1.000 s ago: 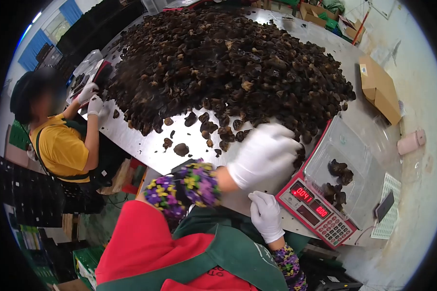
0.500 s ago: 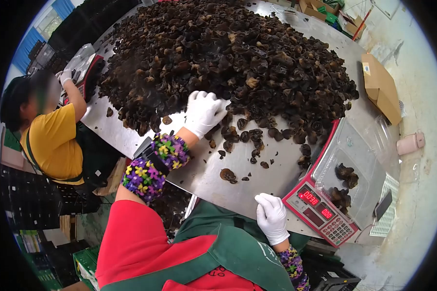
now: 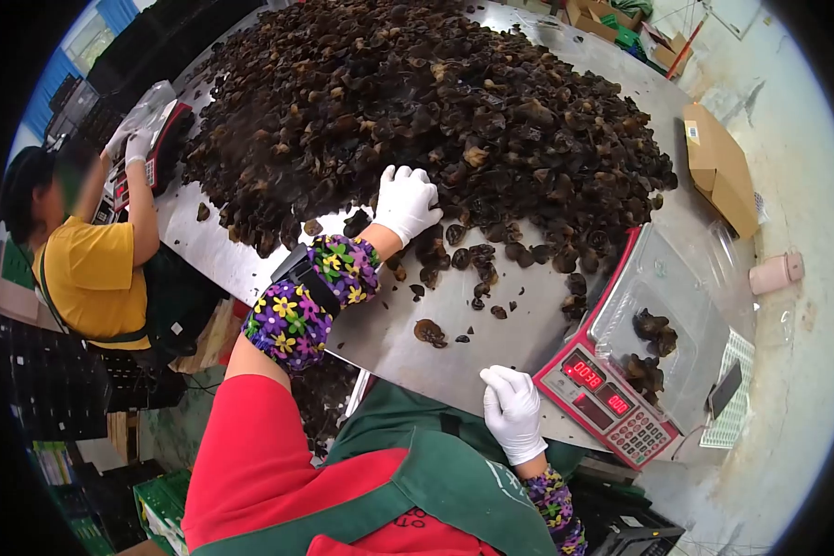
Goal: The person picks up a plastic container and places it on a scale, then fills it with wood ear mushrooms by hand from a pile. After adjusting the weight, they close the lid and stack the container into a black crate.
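Observation:
A large heap of dark brown wood ear mushrooms covers much of the metal table. At its near edge, my left hand, in a white glove, has its fingers curled down onto the mushrooms; the fingertips are hidden. My right hand, also gloved, is at the table's front edge beside the scale, its fingers bent and pressed together with nothing visible in them. Two clumps of wood ear mushrooms lie in a clear plastic tray on the scale. The red display appears to read 0.038.
Loose mushroom pieces are scattered on the metal table. To the left, a co-worker in a yellow shirt has both gloved hands at another scale. A cardboard box, a pink case and a phone lie on the right.
My left hand has shifted slightly to the right and away from me along the heap's edge. My right hand stays about where it was. The co-worker's hands have moved together at the other scale.

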### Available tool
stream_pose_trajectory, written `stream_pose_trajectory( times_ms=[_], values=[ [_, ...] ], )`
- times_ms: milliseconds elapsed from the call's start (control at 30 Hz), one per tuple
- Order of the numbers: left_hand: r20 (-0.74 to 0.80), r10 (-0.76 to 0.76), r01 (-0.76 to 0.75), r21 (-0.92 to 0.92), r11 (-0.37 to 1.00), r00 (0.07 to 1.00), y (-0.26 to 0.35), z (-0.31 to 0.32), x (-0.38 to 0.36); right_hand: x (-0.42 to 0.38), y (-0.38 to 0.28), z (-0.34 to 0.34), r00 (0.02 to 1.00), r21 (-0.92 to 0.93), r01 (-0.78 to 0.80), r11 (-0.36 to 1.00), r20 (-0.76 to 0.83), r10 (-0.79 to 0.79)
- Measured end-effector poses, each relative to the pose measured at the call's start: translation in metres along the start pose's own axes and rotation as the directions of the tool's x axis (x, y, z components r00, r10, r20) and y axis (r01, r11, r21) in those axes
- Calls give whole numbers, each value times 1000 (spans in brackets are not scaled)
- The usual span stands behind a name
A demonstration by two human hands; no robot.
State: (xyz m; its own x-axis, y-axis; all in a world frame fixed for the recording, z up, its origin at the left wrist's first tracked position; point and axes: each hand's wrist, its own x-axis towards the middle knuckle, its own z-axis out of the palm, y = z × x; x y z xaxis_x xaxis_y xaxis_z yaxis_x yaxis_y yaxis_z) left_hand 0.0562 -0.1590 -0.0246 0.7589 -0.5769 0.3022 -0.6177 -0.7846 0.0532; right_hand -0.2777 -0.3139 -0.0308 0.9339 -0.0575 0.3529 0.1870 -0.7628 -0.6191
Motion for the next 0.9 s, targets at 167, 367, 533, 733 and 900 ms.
stream_pose_trajectory(
  times_ms=[167, 367, 533, 733, 900],
  values=[
    [-105, -55, 38, -163, 986, 993, -6, -30, -21, -1, 1, 1, 1000, 3, 17, 1000, 0, -17],
    [77, -122, 145, -546, 825, 989, -26, -89, -79, 0, 3, 1, 1000, 19, 28, 999, 4, -28],
    [312, -52, 178, -388, 904, 948, -49, -158, -165, -1, 4, -1, 999, 32, 36, 999, 1, -36],
    [535, -239, 256, 44, 966, 810, -66, -189, -234, 1, 2, 0, 999, 44, 37, 998, -10, -37],
    [163, -137, 192, -394, 899, 977, -65, -128, -178, -1, 2, 0, 999, 31, 35, 999, -14, -34]
  ],
)
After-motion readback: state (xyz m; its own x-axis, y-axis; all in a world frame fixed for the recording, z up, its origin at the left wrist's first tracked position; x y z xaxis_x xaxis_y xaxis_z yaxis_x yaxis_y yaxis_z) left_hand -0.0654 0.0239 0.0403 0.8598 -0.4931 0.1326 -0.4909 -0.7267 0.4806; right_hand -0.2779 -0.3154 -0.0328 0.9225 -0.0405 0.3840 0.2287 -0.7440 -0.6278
